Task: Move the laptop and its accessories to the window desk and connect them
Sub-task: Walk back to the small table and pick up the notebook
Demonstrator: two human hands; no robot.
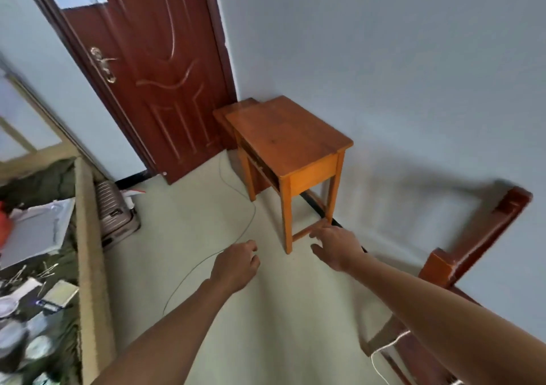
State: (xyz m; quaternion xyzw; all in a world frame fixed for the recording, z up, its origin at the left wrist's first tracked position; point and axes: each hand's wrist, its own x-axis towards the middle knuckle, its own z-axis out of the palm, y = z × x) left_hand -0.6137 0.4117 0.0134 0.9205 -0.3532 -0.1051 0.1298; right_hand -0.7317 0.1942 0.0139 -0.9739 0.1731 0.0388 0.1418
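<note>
No laptop or accessory shows in the head view. A small orange wooden desk [288, 136] with a bare top stands against the pale wall, next to the dark red door. Both my arms reach out over the floor in front of it. My left hand [236, 263] hangs with fingers loosely curled and holds nothing. My right hand [335, 247] has its fingers spread, just in front of the desk's near leg, and is empty too. A thin grey cable [248, 225] runs across the floor from the door toward my left hand.
The closed door [153, 74] is at the upper left. A silver suitcase [113, 213] stands by a bed frame [88, 236] heaped with clutter on the left. A dark red wooden chair [478, 236] is on the right, with a white cord [384, 352] below it.
</note>
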